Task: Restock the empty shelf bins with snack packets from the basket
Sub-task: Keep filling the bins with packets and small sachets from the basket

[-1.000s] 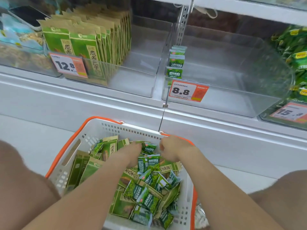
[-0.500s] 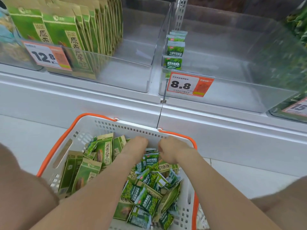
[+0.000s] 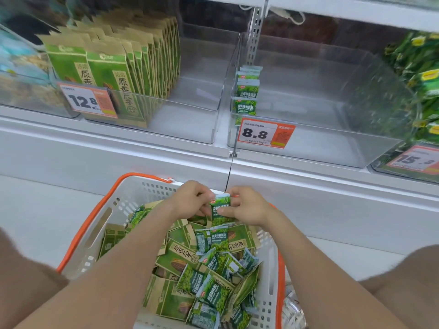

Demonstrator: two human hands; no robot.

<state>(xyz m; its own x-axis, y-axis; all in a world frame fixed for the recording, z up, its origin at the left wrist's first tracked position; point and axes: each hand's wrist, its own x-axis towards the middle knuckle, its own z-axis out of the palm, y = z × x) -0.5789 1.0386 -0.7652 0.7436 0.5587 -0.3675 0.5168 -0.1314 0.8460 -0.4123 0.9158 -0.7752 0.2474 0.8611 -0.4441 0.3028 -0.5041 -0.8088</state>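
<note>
One green pea packet [image 3: 221, 207] is now being raised from the basket [image 3: 147, 193], clamped by fingers of left hand [image 3: 190, 198] and right hand [image 3: 248, 206]; the far 8.8 bin [image 3: 332, 141] is likely being targeted.

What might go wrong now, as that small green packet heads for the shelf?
The left hand and right hand only pinch the small packet; it might drop into the basket. The basket mixes two packet kinds, so one may land in the wrong bin. The few standing packets in the 8.8 bin might topple when nudged.
</note>
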